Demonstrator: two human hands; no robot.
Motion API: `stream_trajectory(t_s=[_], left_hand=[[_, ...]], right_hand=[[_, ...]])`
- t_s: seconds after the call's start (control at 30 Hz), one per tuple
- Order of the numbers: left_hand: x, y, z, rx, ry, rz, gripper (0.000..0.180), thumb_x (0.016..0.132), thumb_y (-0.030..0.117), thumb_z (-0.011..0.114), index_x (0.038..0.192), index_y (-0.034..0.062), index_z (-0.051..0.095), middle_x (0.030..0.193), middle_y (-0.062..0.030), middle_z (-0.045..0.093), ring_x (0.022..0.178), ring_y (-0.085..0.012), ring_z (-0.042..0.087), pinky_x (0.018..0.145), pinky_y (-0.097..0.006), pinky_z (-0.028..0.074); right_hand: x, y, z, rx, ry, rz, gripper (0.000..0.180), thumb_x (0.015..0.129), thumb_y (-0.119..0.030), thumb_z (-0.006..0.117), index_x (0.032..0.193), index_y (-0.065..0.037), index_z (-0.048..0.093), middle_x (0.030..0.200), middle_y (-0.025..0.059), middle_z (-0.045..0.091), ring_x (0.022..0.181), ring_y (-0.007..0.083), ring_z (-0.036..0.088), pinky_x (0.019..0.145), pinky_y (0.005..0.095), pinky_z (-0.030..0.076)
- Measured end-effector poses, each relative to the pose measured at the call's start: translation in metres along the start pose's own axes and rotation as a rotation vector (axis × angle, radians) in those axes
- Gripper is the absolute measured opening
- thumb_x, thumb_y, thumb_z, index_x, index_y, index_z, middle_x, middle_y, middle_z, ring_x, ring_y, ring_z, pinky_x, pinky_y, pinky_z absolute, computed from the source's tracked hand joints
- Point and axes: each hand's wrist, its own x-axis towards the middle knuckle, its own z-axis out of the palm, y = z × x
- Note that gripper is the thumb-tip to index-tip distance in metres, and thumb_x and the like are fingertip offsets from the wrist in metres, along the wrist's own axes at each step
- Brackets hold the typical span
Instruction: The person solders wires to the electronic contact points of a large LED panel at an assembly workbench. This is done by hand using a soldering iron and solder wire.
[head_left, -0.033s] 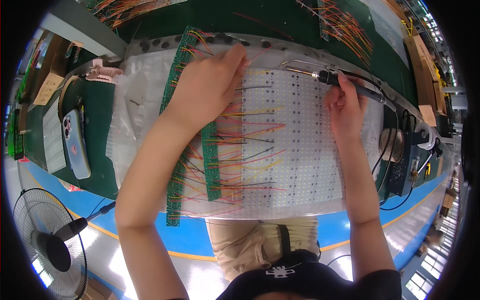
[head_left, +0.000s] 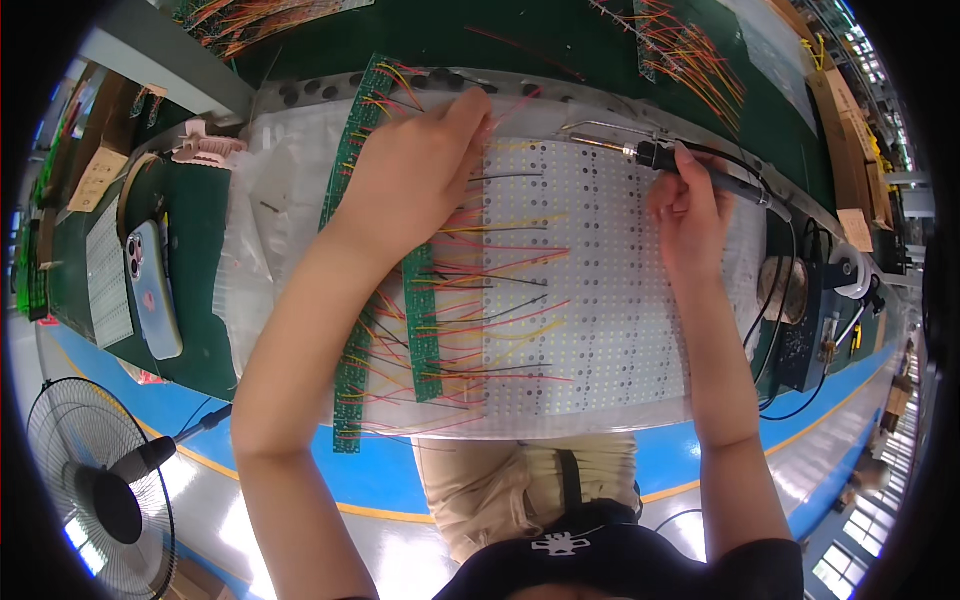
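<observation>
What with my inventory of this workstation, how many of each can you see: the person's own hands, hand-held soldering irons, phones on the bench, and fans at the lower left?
Hands: 2 (left hand, right hand)
Hand-held soldering iron: 1
Phone: 1
Fan: 1
Total: 5

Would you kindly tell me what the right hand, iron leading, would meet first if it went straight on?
The soldering iron it holds would probably reach the red wire by the left hand first, though depth is unclear.
</observation>
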Motion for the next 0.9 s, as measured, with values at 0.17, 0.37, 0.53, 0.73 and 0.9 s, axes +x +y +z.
stream_trajectory(t_s=[0.17,0.37,0.53,0.73,0.9], left_hand=[[0.0009,-0.0054,0.0046,0.037,0.026,0.097,0.009,0.083,0.003,0.048,0.091,0.0051,0.047,0.076,-0.0162,0.057,0.069,-0.0355,0.056,0.058,-0.042,0.043],[0.0027,-0.0063,0.0045,0.062,0.125,0.131,0.013,0.077,-0.002,0.053,0.088,0.0034,0.049,0.077,-0.0144,0.057,0.069,-0.0332,0.057,0.059,-0.040,0.044],[0.0077,-0.0067,0.0025,0.056,0.222,0.260,0.016,0.072,-0.006,0.054,0.084,0.0028,0.049,0.079,-0.0113,0.054,0.076,-0.0304,0.054,0.067,-0.038,0.043],[0.0082,-0.0035,-0.0004,0.074,0.217,0.333,0.018,0.071,-0.008,0.052,0.084,0.0036,0.048,0.080,-0.0098,0.051,0.077,-0.0295,0.050,0.072,-0.037,0.039],[0.0063,0.0004,-0.0026,0.041,0.161,0.365,0.019,0.073,-0.007,0.051,0.088,0.0047,0.049,0.078,-0.0088,0.052,0.074,-0.0273,0.050,0.069,-0.035,0.036]], right_hand=[[0.0003,0.0005,-0.0008,0.004,0.008,-0.002,0.014,0.083,-0.012,0.060,0.084,-0.006,0.048,0.049,0.0024,0.041,0.040,0.0105,0.036,0.040,0.0248,0.030],[0.0003,0.0016,-0.0015,0.009,-0.003,0.005,0.014,0.083,-0.012,0.060,0.083,-0.006,0.047,0.048,0.0024,0.041,0.039,0.0100,0.036,0.039,0.0244,0.030],[0.0024,0.0019,-0.0024,0.005,-0.005,0.000,0.015,0.083,-0.012,0.059,0.082,-0.006,0.046,0.048,0.0022,0.042,0.038,0.0094,0.036,0.037,0.0240,0.029],[0.0036,0.0037,-0.0093,0.009,-0.060,0.026,0.011,0.084,-0.015,0.058,0.084,-0.008,0.049,0.050,0.0021,0.045,0.042,0.0112,0.040,0.042,0.0253,0.031],[0.0026,0.0030,-0.0037,0.022,-0.009,0.011,0.015,0.083,-0.013,0.059,0.083,-0.006,0.045,0.048,0.0019,0.041,0.038,0.0092,0.035,0.038,0.0241,0.028]])
